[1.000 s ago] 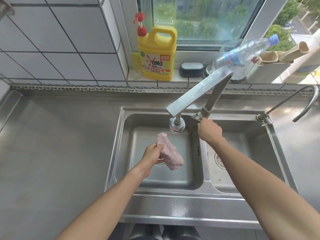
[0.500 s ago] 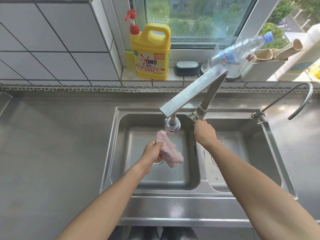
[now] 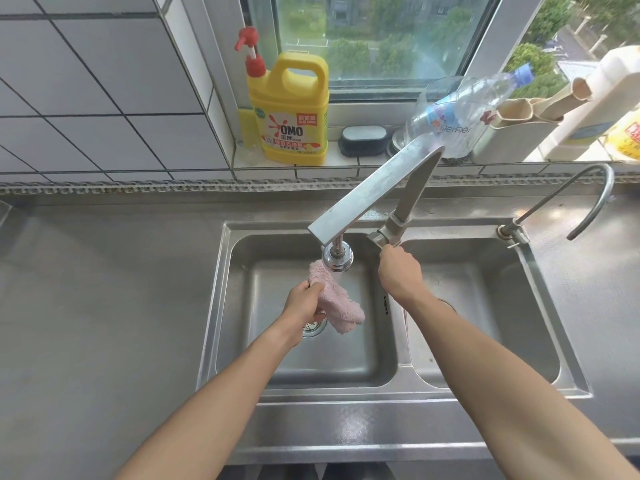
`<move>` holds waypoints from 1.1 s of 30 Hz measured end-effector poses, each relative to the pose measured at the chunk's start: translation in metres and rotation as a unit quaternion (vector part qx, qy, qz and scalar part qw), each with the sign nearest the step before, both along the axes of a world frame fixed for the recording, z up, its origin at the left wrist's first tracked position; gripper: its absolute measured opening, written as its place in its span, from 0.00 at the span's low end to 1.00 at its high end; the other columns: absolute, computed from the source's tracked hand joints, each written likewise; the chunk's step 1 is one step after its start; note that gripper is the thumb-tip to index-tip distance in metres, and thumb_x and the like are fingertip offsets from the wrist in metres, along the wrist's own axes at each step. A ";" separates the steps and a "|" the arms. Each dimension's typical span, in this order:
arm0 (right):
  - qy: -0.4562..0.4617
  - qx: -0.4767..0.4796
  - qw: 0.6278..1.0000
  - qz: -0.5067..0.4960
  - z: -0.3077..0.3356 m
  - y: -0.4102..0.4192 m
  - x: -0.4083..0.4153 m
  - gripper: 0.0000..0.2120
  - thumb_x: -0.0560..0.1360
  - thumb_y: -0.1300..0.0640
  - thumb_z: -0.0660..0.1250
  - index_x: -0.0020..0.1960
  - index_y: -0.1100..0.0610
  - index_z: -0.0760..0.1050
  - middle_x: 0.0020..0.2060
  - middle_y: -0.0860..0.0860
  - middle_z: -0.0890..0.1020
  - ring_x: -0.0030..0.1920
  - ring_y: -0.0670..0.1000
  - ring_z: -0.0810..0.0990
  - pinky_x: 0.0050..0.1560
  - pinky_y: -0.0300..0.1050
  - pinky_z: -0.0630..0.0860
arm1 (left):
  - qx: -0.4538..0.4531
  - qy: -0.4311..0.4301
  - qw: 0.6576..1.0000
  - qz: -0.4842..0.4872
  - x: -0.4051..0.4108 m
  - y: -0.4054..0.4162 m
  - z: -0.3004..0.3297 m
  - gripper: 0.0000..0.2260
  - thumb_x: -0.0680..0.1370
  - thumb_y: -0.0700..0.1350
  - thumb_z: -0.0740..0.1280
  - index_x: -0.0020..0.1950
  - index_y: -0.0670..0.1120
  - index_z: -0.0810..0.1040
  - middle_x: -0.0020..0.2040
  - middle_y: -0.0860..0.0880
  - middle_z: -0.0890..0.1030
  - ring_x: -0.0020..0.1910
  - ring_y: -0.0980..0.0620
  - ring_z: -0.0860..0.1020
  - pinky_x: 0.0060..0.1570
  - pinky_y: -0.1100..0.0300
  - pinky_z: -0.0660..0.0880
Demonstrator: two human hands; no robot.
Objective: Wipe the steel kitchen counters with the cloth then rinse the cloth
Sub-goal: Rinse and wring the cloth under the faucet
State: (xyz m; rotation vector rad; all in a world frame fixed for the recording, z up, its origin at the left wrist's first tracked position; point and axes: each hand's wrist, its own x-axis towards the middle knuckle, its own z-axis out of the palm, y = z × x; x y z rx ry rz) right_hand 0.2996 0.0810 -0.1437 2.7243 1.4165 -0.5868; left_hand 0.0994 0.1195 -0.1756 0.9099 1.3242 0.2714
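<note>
A soft pink fluffy cloth (image 3: 334, 299) was held tight in the curled fingers of the left hand (image 3: 304, 303), over the left bowl of the steel double sink (image 3: 242, 306), right under the round spout of the big flat steel tap (image 3: 374, 192). The tap's handle (image 3: 379, 237) was gripped by the right hand (image 3: 400, 271). A yellow soap jug (image 3: 289, 112) stood on the window ledge, above the grey steel tabletop (image 3: 104, 306).

Yellow detergent jug (image 3: 290, 112), upper centre of frame, read "OMO" on its label. Clear plastic bottle (image 3: 460, 112), upper right, showed partial lettering, not fully legible.
</note>
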 end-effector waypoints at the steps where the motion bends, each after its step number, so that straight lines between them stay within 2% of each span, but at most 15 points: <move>1: 0.002 0.002 1.000 0.001 0.001 0.000 -0.001 0.14 0.80 0.70 0.56 0.61 0.66 0.75 0.59 0.64 0.81 0.59 0.67 0.81 0.54 0.55 0.77 | 0.000 0.000 1.000 0.000 0.001 0.000 0.000 0.07 0.82 0.45 0.63 0.54 0.48 0.80 0.49 0.47 0.84 0.45 0.47 0.81 0.55 0.48 0.82; 8: 0.005 -0.016 1.000 0.001 0.002 0.001 0.002 0.12 0.82 0.67 0.57 0.63 0.64 0.73 0.60 0.62 0.81 0.59 0.66 0.82 0.53 0.54 0.76 | -0.006 0.002 1.000 0.001 0.006 0.003 0.001 0.06 0.83 0.46 0.64 0.52 0.50 0.80 0.48 0.47 0.85 0.45 0.47 0.82 0.47 0.55 0.82; 11: -0.093 0.004 0.996 -0.001 0.011 -0.006 -0.008 0.11 0.82 0.60 0.63 0.63 0.60 0.71 0.58 0.58 0.80 0.58 0.61 0.81 0.52 0.52 0.75 | -0.006 -0.005 1.000 -0.002 0.009 0.003 0.003 0.06 0.83 0.46 0.64 0.52 0.51 0.81 0.49 0.48 0.85 0.46 0.47 0.83 0.47 0.55 0.82; 13: -0.160 0.050 0.986 0.022 0.014 -0.017 -0.023 0.09 0.79 0.56 0.67 0.58 0.57 0.73 0.53 0.56 0.79 0.54 0.59 0.79 0.51 0.51 0.73 | -0.008 -0.013 1.000 0.003 0.010 0.003 0.004 0.06 0.82 0.47 0.65 0.52 0.51 0.81 0.48 0.48 0.86 0.44 0.48 0.84 0.44 0.57 0.82; 14: -0.161 0.081 0.983 0.039 0.014 -0.023 -0.031 0.09 0.79 0.54 0.67 0.55 0.57 0.73 0.52 0.56 0.78 0.52 0.59 0.78 0.50 0.52 0.72 | -0.008 -0.016 1.000 0.006 0.010 0.003 0.005 0.06 0.82 0.46 0.65 0.52 0.51 0.82 0.48 0.48 0.86 0.44 0.48 0.84 0.42 0.58 0.83; 16: -0.086 0.108 0.988 0.074 0.005 -0.031 -0.043 0.10 0.81 0.51 0.64 0.54 0.58 0.75 0.52 0.57 0.78 0.54 0.61 0.77 0.53 0.55 0.72 | -0.002 -0.019 1.000 0.010 0.011 0.003 0.006 0.07 0.82 0.46 0.65 0.52 0.50 0.82 0.47 0.48 0.86 0.41 0.50 0.85 0.38 0.60 0.82; 18: 0.065 0.091 0.990 0.083 -0.004 -0.032 -0.054 0.15 0.84 0.50 0.59 0.58 0.60 0.77 0.57 0.58 0.79 0.59 0.61 0.77 0.59 0.55 0.73 | 0.006 -0.021 1.000 0.013 0.011 0.002 0.008 0.08 0.83 0.48 0.64 0.54 0.49 0.83 0.46 0.48 0.87 0.36 0.54 0.85 0.34 0.62 0.80; 20: 0.257 0.108 0.960 0.022 -0.007 -0.033 -0.065 0.17 0.86 0.51 0.57 0.61 0.60 0.79 0.59 0.57 0.82 0.61 0.57 0.78 0.62 0.51 0.73 | 0.004 -0.034 0.999 0.013 0.012 0.001 0.013 0.14 0.85 0.53 0.62 0.54 0.49 0.85 0.44 0.48 0.88 0.35 0.56 0.85 0.34 0.62 0.80; 22: 0.373 0.140 0.916 -0.049 -0.010 -0.032 -0.075 0.16 0.86 0.50 0.58 0.55 0.59 0.80 0.54 0.55 0.84 0.56 0.54 0.81 0.57 0.47 0.74 | -0.003 -0.052 0.999 0.007 0.012 0.000 0.016 0.20 0.86 0.58 0.58 0.54 0.49 0.86 0.45 0.48 0.89 0.39 0.52 0.87 0.41 0.56 0.84; 25: 0.472 0.141 0.861 -0.126 -0.017 -0.028 -0.081 0.11 0.84 0.47 0.63 0.50 0.51 0.81 0.46 0.46 0.85 0.48 0.43 0.85 0.47 0.37 0.78 | -0.001 -0.056 0.998 -0.004 0.010 -0.002 0.018 0.20 0.86 0.57 0.57 0.56 0.48 0.86 0.50 0.45 0.89 0.49 0.45 0.88 0.52 0.48 0.85; 27: 0.520 0.145 0.825 -0.166 -0.022 -0.027 -0.082 0.07 0.82 0.49 0.67 0.52 0.51 0.82 0.44 0.46 0.87 0.45 0.40 0.86 0.41 0.32 0.78 | -0.002 -0.054 0.999 -0.003 0.005 -0.003 0.019 0.18 0.87 0.54 0.57 0.57 0.49 0.86 0.52 0.44 0.89 0.51 0.44 0.88 0.53 0.47 0.85; 30: 0.544 0.143 0.794 -0.230 -0.029 -0.022 -0.083 0.09 0.82 0.57 0.65 0.54 0.58 0.84 0.47 0.54 0.89 0.49 0.51 0.88 0.43 0.39 0.81 | -0.014 -0.077 0.997 0.003 -0.003 -0.003 0.020 0.15 0.87 0.48 0.60 0.56 0.50 0.87 0.50 0.48 0.89 0.49 0.47 0.88 0.43 0.54 0.85; 33: 0.550 0.130 0.781 -0.265 -0.031 -0.015 -0.084 0.15 0.82 0.55 0.62 0.56 0.63 0.83 0.49 0.60 0.88 0.50 0.58 0.87 0.50 0.49 0.78 | 0.021 -0.050 0.998 0.008 -0.010 -0.001 0.011 0.10 0.84 0.45 0.65 0.56 0.48 0.86 0.52 0.48 0.89 0.50 0.49 0.87 0.41 0.59 0.82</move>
